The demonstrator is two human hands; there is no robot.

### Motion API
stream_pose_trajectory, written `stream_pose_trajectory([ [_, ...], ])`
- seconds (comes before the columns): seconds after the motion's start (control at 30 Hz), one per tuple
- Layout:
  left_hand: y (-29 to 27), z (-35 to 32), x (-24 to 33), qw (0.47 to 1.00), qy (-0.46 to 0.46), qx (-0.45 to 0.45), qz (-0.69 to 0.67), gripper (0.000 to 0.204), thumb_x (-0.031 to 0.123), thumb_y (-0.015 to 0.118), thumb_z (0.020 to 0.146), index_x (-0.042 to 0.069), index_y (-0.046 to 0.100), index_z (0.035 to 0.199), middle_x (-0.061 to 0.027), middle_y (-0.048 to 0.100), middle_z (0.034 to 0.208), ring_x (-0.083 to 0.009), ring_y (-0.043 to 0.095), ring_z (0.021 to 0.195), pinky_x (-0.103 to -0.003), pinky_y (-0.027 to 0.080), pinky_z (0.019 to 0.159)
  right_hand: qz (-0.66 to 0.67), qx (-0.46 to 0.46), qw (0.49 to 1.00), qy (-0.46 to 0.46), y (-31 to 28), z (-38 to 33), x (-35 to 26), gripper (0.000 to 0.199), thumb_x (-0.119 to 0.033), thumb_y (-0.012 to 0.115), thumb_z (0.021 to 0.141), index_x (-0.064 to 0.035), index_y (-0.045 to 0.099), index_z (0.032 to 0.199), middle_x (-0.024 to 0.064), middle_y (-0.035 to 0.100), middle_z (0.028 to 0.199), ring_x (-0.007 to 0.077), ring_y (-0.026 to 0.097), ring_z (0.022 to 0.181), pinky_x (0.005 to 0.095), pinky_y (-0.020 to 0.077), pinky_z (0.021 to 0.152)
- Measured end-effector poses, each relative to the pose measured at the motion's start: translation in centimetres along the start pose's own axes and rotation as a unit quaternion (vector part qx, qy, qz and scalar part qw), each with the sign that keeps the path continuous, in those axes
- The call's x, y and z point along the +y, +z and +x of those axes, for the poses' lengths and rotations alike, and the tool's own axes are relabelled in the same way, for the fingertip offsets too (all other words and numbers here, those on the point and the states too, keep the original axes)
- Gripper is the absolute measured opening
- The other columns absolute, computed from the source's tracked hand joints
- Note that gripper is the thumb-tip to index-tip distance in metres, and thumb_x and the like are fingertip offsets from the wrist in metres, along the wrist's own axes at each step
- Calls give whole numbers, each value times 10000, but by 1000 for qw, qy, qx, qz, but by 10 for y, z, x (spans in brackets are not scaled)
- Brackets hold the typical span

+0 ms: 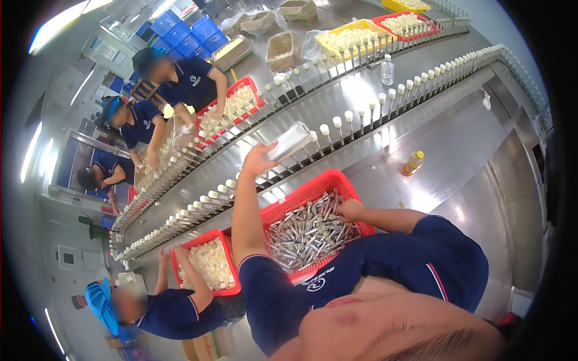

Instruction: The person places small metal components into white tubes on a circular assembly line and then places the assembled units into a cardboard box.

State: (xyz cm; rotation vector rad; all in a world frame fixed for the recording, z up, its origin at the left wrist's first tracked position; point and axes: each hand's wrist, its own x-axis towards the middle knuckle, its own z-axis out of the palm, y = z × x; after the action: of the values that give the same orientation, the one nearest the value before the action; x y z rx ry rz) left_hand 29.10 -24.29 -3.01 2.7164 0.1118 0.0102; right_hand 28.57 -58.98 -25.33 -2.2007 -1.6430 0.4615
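Your left hand (257, 159) pinches a translucent white bottle (290, 141) lying at its 2 o'clock. Your right hand (349, 210) has its fingers curled among silvery tubes (307, 234) in the red basket (313, 186).

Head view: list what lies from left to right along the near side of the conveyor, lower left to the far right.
Red plastic basket of white caps → red plastic basket of silver-grey tubes, right hand in it → yellow-liquid plastic bottle standing on the steel counter.

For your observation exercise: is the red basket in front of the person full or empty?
Nearly full: the red basket holds a heap of silver tubes.
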Motion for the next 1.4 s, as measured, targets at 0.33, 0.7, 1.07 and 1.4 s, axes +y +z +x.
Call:
stream_pose_trajectory([
  [0.33,17,32,25,999,17,0,-36,686,314,735,558,282,575,1224,-131,508,878,-299,540,889,-345,443,798,-13,-8,1000,-18,9,4,4,207,-273,570,710,-116,644,823,106,617,668,299,611,618,444,489,563],
  [0.7,-20,27,30,994,73,59,-50,687,280,738,551,259,582,1220,-114,500,861,-280,537,832,-335,443,763,-36,-7,999,-15,11,2,2,192,-275,574,707,-119,631,804,115,602,632,306,607,572,463,485,528],
  [1.07,14,23,5,999,33,8,-2,691,351,732,554,293,574,1224,-130,525,872,-303,545,882,-371,438,801,-2,6,1000,-11,-2,5,-4,153,-268,573,690,-130,625,735,94,590,595,280,604,564,438,478,510],
  [1.4,34,63,29,996,75,-8,-38,699,380,731,558,327,558,1233,-144,531,981,-316,534,970,-367,434,853,5,-9,1000,-4,4,5,1,165,-278,564,703,-137,639,745,103,613,637,298,609,586,461,477,527],
])
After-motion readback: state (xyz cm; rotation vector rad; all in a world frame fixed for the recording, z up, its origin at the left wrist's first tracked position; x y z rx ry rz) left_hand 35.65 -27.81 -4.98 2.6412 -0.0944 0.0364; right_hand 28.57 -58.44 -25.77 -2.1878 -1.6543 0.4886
